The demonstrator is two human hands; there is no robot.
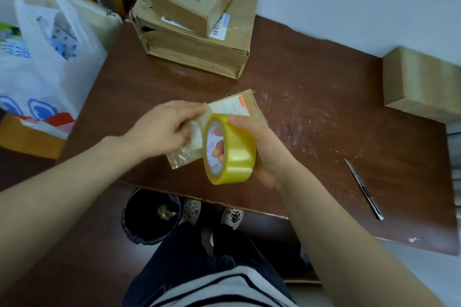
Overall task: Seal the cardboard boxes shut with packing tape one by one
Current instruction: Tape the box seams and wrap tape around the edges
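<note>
A small flat cardboard box (245, 104) with a white label lies on the brown table (311, 112), partly hidden by both hands. My right hand (259, 149) grips a roll of yellow packing tape (230, 149), with fingers through its core, just above the box's near edge. A strip of clear tape runs from the roll to my left hand (167, 127), which pinches its free end over the box's left side.
Two stacked cardboard boxes (199, 20) stand at the back of the table. Another box (421, 85) sits at the right edge. A utility knife (364, 189) lies near the front right. A white plastic bag (47, 57) hangs at the left, and a black bin (149, 217) stands under the table.
</note>
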